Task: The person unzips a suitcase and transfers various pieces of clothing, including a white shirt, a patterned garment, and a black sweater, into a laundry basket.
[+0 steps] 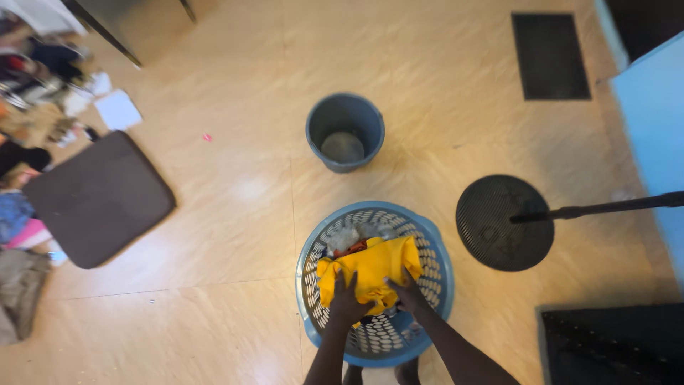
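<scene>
Head view: the crumpled yellow cloth garment lies on top of the pile inside the round blue perforated plastic laundry basket, which stands on the pale wooden floor right in front of my feet. My left hand presses on the garment at its 7 o'clock edge, fingers spread and curled into the fabric. My right hand grips it at 4 o'clock, fingers closed on a fold. Grey and reddish clothes show under the yellow at 11 o'clock. From the basket, a round grey plastic bucket stands at 12 o'clock, apart; a black round perforated stand base sits near at 3 o'clock; a dark cushioned mat lies well apart at 9 o'clock.
</scene>
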